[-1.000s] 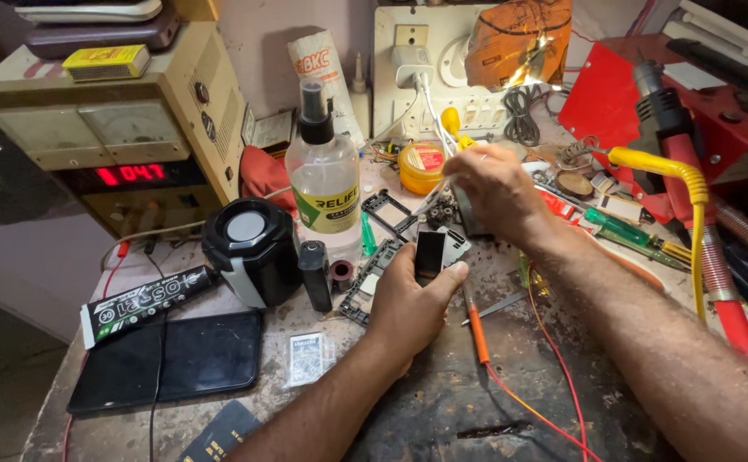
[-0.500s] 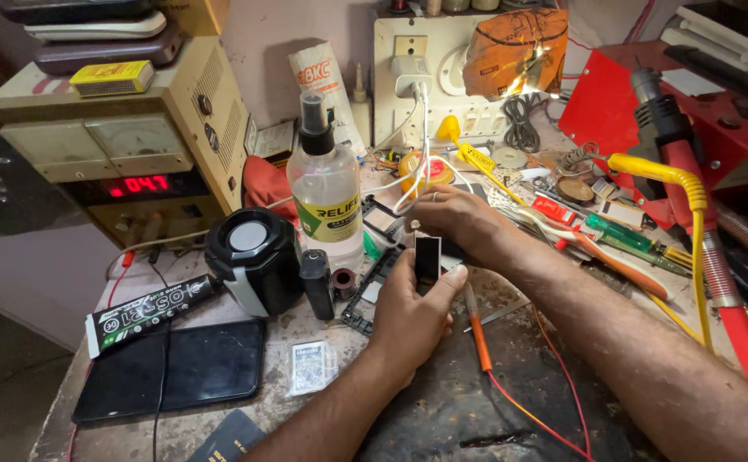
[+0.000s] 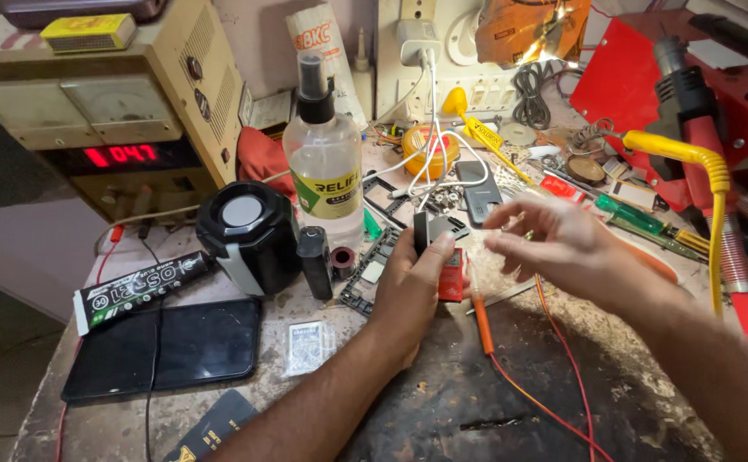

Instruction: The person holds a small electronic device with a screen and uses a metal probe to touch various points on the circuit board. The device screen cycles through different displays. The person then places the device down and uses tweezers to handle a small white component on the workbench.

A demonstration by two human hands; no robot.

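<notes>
My left hand (image 3: 412,287) grips a small black rectangular phone part (image 3: 422,231) upright over the cluttered workbench, thumb pressed on its edge. A red flat part (image 3: 452,275) lies just under that hand. My right hand (image 3: 553,244) hovers to the right of the black part with fingers spread and nothing in it. A clear spray bottle (image 3: 327,162) stands just left of the left hand, with a dark circuit board (image 3: 365,274) lying below it. An orange probe with red wires (image 3: 483,321) lies on the bench beneath my right wrist.
A beige power supply with a red digital readout (image 3: 121,154) stands at back left. A black round device (image 3: 250,235), an adhesive tube (image 3: 138,287) and a dark phone (image 3: 168,346) lie on the left. A yellow coiled cable (image 3: 707,171), screwdrivers (image 3: 639,218) and red equipment crowd the right.
My right hand has drawn back from the clutter behind the black part and now hovers open to its right. The left hand has stayed in place, still holding the black part.
</notes>
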